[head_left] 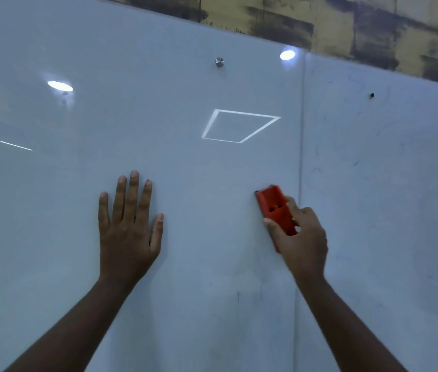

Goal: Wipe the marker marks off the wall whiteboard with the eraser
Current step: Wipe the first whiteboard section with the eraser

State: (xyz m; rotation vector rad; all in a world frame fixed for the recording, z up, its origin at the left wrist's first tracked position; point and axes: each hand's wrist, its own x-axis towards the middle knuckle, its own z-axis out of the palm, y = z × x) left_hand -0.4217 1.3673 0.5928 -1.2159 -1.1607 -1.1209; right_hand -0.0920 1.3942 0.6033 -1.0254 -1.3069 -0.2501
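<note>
While the left hand (129,226) lies flat on the whiteboard (185,157), fingers straight and pointing toward twelve o'clock, the right hand (302,234) grips the red eraser (275,208) with thumb and fingers curled round its lower half. That eraser sits against the board at about four o'clock from the frame's centre, just at nine o'clock of the vertical seam (300,157) between two panels. Its long axis runs from roughly eleven o'clock down to five o'clock, with the free end pointing up toward eleven. Wiping looks to be under way: the panel under the hands appears nearly clean, with only faint streaks below the eraser toward six o'clock. Most of what remains seems to be the thin blue marker marks (347,146) on the neighbouring panel, toward two and three o'clock of the eraser. The next move probably calls for carrying the eraser across the seam toward three o'clock, keeping its face pressed flat, then sweeping up through those scribbles. A metal fixing stud (219,62) sits near twelve o'clock, well apart from the hands.
</note>
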